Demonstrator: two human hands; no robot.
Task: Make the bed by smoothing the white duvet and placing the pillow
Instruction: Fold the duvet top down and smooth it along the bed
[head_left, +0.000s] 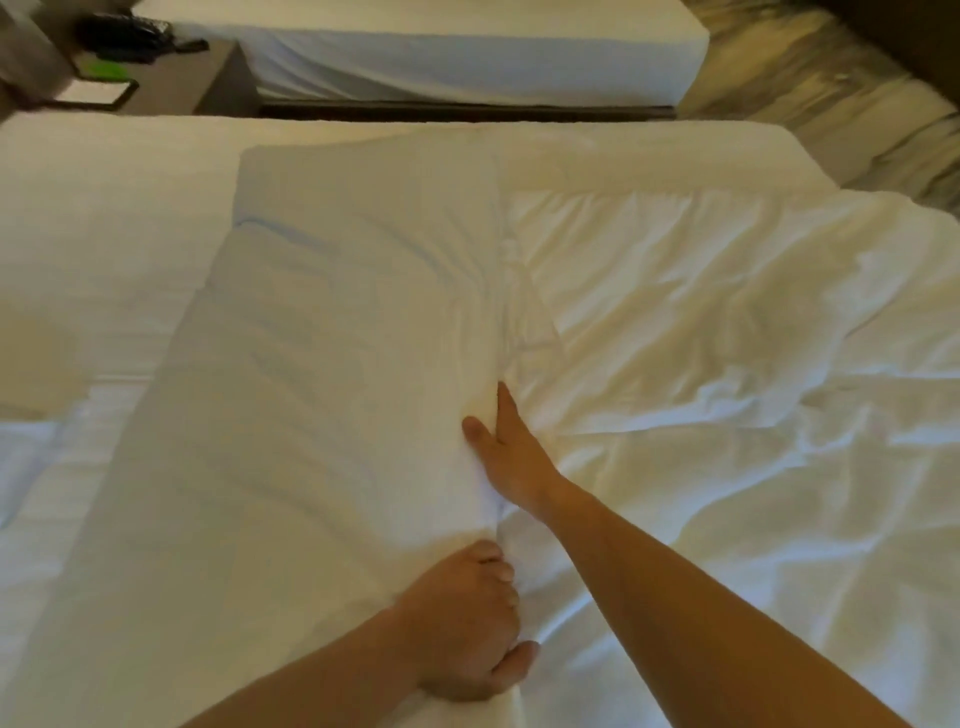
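Note:
A white duvet (701, 338) lies wrinkled over the right part of the bed. Its folded-over top band (332, 364) runs from the far side toward me down the middle. My left hand (467, 623) grips the near edge of that fold, fingers curled round the cloth. Further up, my right hand (501, 452) lies flat with straight fingers, pressing along the seam where the fold meets the wrinkled duvet. The bare white sheet (93, 249) shows on the left. No pillow is in view.
A second bed (467, 57) with white sheet stands beyond a narrow gap. A nightstand (171, 78) at the far left carries a dark telephone (124, 31) and a notepad. Patterned carpet (831, 93) shows at the far right.

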